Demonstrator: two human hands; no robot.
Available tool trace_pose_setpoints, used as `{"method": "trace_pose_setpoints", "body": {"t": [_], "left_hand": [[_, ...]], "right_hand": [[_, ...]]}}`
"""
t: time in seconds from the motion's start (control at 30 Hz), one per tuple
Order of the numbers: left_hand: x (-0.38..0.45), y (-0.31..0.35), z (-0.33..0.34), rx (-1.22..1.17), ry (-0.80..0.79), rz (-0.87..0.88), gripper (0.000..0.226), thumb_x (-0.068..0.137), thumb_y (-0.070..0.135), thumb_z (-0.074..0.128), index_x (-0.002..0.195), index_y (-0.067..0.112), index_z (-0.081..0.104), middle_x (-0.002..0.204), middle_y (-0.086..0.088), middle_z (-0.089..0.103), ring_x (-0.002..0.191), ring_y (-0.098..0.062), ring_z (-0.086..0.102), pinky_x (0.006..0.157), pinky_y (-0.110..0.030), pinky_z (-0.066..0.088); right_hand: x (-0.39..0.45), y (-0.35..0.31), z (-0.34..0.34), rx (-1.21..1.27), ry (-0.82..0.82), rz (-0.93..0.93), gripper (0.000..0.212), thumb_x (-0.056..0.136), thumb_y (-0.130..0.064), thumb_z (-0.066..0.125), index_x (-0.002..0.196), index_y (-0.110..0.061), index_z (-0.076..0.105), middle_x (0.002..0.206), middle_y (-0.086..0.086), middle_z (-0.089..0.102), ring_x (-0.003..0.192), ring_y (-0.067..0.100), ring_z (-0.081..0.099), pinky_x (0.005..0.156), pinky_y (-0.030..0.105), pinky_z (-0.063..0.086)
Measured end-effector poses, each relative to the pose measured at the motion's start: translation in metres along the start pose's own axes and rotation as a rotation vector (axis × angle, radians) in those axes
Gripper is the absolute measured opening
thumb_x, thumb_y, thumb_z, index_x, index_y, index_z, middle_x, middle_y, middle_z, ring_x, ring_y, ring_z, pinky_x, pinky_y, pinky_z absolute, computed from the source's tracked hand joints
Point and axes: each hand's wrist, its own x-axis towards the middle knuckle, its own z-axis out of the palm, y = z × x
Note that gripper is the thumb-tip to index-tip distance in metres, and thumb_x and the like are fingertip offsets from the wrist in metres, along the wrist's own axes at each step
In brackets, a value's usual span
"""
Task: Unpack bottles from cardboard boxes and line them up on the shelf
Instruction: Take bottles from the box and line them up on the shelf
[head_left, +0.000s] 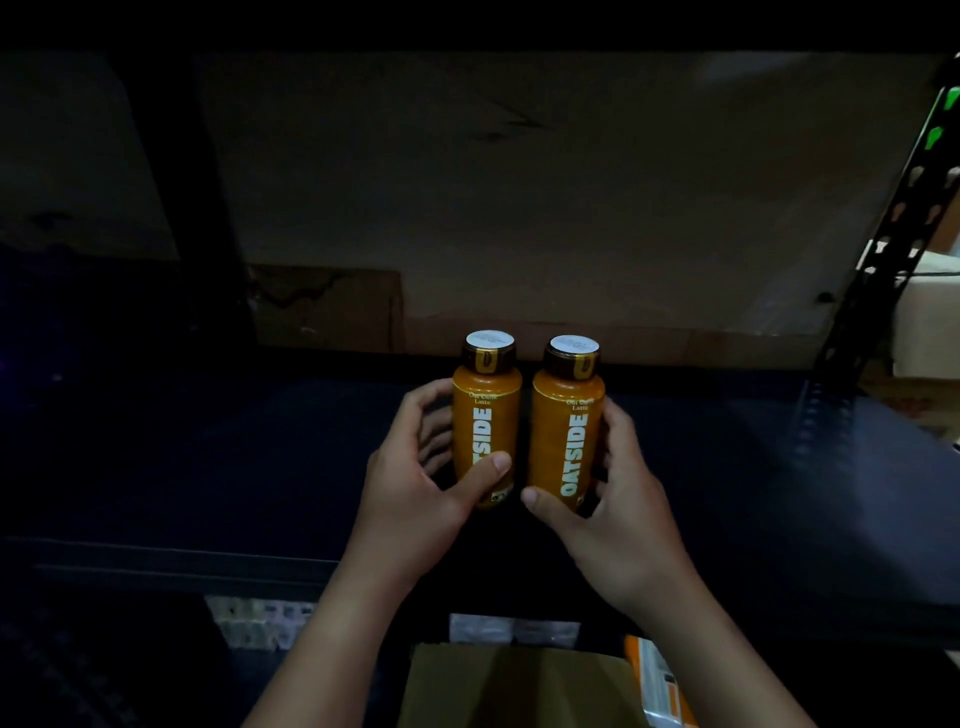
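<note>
Cardboard box sits lowest and nearest, its contents hidden from view. Left hand has its fingers and thumb wrapped round the left bottle; right hand grasps the right bottle likewise. Both bottles stand upright, long axis vertical, caps up, labels toward the camera, side by side and almost touching over the dark shelf. No other bottles show on the shelf, so the lining up looks barely begun.
</note>
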Motion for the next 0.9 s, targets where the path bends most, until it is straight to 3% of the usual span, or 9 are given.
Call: {"method": "trace_pose_setpoints", "body": {"t": [0.1,0.23,0.37,0.47,0.57,0.77,0.9], "left_hand": [[-0.001,0.001,0.004,0.038,0.044,0.011,0.080,0.063,0.045,0.087,0.133,0.048,0.048,0.129,0.026,0.058,0.121,0.011,0.054,0.099,-0.026,0.051],[0.001,-0.002,0.005,0.067,0.117,0.005,0.074,0.063,0.031,0.093,0.118,0.053,0.050,0.120,0.023,0.061,0.109,0.013,0.060,0.087,-0.022,0.057],[0.002,-0.004,0.003,0.082,0.143,-0.002,0.071,0.068,0.023,0.092,0.114,0.055,0.048,0.119,0.023,0.060,0.110,0.010,0.060,0.085,-0.018,0.056],[0.003,-0.004,-0.001,0.104,0.180,-0.011,0.071,0.072,0.021,0.091,0.120,0.049,0.048,0.119,0.024,0.057,0.108,0.012,0.057,0.082,-0.012,0.054],[0.006,-0.006,-0.015,0.156,0.208,-0.022,0.073,0.076,0.021,0.089,0.135,0.036,0.050,0.125,0.021,0.055,0.108,0.011,0.055,0.089,-0.014,0.051],[0.015,-0.013,-0.075,0.308,0.268,-0.037,0.072,0.087,0.020,0.080,0.148,0.029,0.044,0.128,0.019,0.051,0.116,0.004,0.050,0.082,0.001,0.036],[0.021,-0.023,-0.124,0.398,0.318,-0.066,0.069,0.094,0.021,0.073,0.153,0.030,0.037,0.136,0.009,0.056,0.117,0.000,0.049,0.082,-0.002,0.033]], "right_hand": [[0.000,0.000,-0.002,0.028,-0.038,0.014,0.094,0.088,-0.019,0.076,0.152,-0.056,0.018,0.144,-0.028,0.043,0.131,-0.001,0.047,0.106,0.031,0.047],[0.002,0.000,0.000,0.000,0.025,0.005,0.092,0.082,-0.018,0.082,0.145,-0.055,0.026,0.125,-0.038,0.045,0.111,-0.022,0.046,0.085,0.008,0.043],[0.005,-0.001,0.003,-0.048,0.056,0.017,0.092,0.077,-0.018,0.087,0.137,-0.056,0.028,0.119,-0.039,0.043,0.109,-0.015,0.049,0.079,0.007,0.044],[0.010,-0.005,0.007,-0.093,0.044,0.027,0.095,0.076,-0.020,0.087,0.146,-0.049,0.029,0.136,-0.023,0.045,0.124,0.002,0.049,0.094,0.021,0.048],[0.017,-0.013,0.017,-0.103,0.024,0.031,0.095,0.076,-0.020,0.087,0.147,-0.046,0.029,0.143,-0.012,0.047,0.129,0.010,0.050,0.101,0.035,0.051],[0.032,-0.027,0.058,-0.130,-0.046,-0.012,0.094,0.078,-0.019,0.086,0.149,-0.040,0.029,0.140,-0.009,0.050,0.123,0.010,0.052,0.095,0.028,0.046],[0.044,-0.046,0.109,-0.145,-0.099,-0.056,0.092,0.080,-0.018,0.085,0.151,-0.035,0.028,0.143,-0.004,0.050,0.127,0.016,0.052,0.099,0.030,0.044]]}}
